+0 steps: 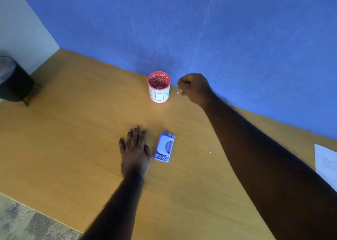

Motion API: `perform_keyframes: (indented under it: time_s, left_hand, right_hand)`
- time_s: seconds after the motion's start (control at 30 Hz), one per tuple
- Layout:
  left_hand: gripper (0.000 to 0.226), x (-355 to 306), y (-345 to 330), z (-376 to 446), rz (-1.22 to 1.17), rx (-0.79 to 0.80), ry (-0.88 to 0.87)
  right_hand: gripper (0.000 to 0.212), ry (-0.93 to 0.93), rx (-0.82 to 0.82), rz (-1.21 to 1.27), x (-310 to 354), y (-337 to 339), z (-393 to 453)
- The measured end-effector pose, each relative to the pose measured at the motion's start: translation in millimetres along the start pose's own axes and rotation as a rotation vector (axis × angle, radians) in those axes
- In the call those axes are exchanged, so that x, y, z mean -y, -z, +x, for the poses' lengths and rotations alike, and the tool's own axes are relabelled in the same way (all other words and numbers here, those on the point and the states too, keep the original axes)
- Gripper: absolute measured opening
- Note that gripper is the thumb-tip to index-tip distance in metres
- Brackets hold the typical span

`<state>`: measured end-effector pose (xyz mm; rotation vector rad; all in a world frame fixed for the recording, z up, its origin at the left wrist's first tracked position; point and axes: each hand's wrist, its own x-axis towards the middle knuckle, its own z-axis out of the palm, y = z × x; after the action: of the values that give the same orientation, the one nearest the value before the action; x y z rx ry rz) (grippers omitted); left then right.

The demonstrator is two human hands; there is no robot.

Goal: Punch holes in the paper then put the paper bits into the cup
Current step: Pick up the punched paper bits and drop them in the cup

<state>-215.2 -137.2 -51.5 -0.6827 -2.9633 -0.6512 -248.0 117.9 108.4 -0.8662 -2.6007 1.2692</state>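
A wooden table [73, 130] is being viewed from above, set against a blue wall [218, 30]. The left hand [135, 148] is being laid flat on the table, palm down, with the fingers spread and nothing held in it. Just beside it, to its right, a light blue hole punch [164, 147] is lying on the table, close to the hand but seemingly not touching it. The right hand [196, 88] is being held out near the wall with the fingers curled in toward a closed pinch; whether a paper bit is being gripped cannot be told. A small white paper bit [177, 93] is being seen just beside its fingertips, between the hand and the cup [159, 87]. The cup, red inside and white outside with dark lettering, is standing upright near the wall, to the left of the right hand and apart from it. Another white bit [210, 152] is lying on the table, right of the punch. A printed sheet of paper [326, 165] is lying at the right edge, partly covered by the right forearm. A dark bin [12, 79] is standing beyond the table's left corner.
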Motion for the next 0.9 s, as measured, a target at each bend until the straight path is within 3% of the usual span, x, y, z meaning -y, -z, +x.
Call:
perform_keyframes:
  time_s: [0.3, 0.53, 0.7, 0.8, 0.9]
  left_hand:
    - [0.055, 1, -2, 1, 0.017, 0.010, 0.000]
    - [0.056, 1, -2, 2, 0.034, 0.045, 0.005]
    - [0.056, 0, 0, 2, 0.038, 0.058, 0.015]
    - [0.056, 1, 1, 2, 0.045, 0.068, 0.012]
    - [0.056, 0, 0, 1, 0.041, 0.069, 0.009]
  right_hand:
    - [0.028, -0.007, 0.036, -0.338, 43, -30, 48]
    - [0.024, 0.010, 0.080, -0.346, 43, -34, 57]
    - [0.020, 0.011, -0.049, -0.136, 27, -29, 51]
    - [0.019, -0.085, -0.123, -0.247, -6, -34, 39]
    - [0.026, -0.164, -0.022, -0.361, -40, -46, 28]
